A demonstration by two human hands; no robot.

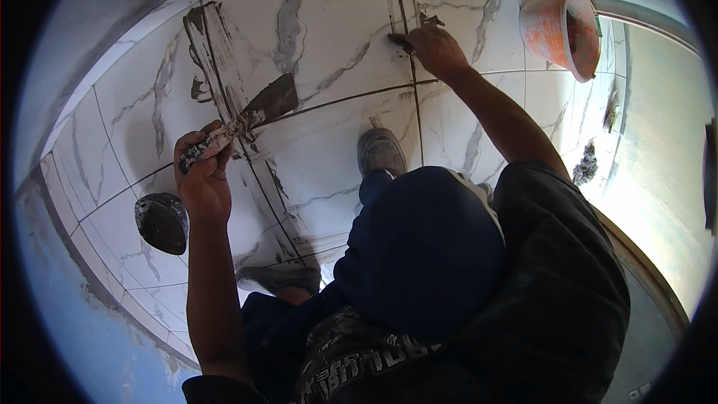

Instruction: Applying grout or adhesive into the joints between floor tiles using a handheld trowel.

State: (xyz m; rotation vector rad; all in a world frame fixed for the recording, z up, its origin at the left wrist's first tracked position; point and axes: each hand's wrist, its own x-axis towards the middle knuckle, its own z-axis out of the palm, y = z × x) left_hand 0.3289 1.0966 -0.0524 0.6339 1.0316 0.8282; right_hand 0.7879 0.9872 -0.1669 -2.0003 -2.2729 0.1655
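My left hand (203, 176) is closed round the spattered handle of a putty knife (271, 101). Its wide, grout-smeared blade points up and right, just above the tiles. Farther off on the right, my right hand (440, 52) grips a small dark piece (400, 43), mostly hidden by the fingers, against a tile joint. Dark wet grout (402, 0) is smeared along that joint beyond the hand. A second grout-smeared joint (217, 67) runs down the left side, past the putty knife. Beside my left wrist sits a dark bowl (161, 223) with a pale crusted rim.
White marble-patterned tiles (336, 146) cover the floor. An orange, grout-stained bucket (550, 34) stands at the far right, near the wall. Crumpled dark material (587, 163) lies below it. My shoes (380, 151) rest on the tiles. A blue wall (71, 314) borders the left.
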